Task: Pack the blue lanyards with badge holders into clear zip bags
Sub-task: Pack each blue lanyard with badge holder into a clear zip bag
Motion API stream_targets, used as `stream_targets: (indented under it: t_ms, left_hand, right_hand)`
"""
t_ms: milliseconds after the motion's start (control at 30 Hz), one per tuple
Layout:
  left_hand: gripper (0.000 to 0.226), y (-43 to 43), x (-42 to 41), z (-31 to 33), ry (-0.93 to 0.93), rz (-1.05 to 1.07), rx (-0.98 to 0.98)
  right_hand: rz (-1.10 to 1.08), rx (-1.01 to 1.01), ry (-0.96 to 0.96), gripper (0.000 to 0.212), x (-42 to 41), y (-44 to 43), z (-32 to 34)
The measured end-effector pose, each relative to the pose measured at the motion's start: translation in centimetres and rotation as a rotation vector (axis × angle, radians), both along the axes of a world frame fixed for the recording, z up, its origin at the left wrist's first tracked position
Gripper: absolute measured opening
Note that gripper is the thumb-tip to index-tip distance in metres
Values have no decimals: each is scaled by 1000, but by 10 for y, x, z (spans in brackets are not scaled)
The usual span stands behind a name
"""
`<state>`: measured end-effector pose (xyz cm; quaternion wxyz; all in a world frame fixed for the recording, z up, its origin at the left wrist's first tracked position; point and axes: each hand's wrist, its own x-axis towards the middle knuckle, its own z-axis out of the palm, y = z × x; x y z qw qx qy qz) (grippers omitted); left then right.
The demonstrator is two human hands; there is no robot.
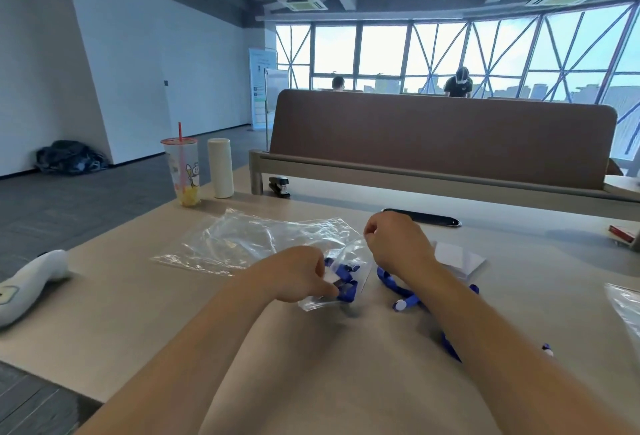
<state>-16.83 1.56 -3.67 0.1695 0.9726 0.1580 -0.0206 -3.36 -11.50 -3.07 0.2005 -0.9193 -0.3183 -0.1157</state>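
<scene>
Lanyard bunched inside zip bag, mouth pointing up-right.

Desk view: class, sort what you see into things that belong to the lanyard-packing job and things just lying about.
Job: small zip bag with lanyard inside, loose blue lanyard, spare zip bags.

Lying about: drink cup, white bottle, stapler, plush toy.

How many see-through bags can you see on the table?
3. One zip bag is held in both hands, a flat bag lies behind it to the left, and another bag pokes in at the right edge.
</scene>
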Motion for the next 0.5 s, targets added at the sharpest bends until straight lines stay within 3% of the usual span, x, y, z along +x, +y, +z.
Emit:
stream_targets:
  t_ms: [233, 333, 400, 500]
  left_hand:
    - [15, 12, 1, 3, -24, 34, 135]
    - [33, 20, 13, 16, -164, 122, 194]
    - [25, 27, 22, 30, -326, 209, 82]
    - [31, 42, 27, 46, -562, 264, -134]
  right_hand:
    - [-43, -73, 7, 20, 5, 2, -7]
    - [-41, -33, -6, 19, 5, 4, 9]
    - [-7, 75, -51, 22, 4, 3, 25]
    - [46, 191, -79, 30, 2, -2, 42]
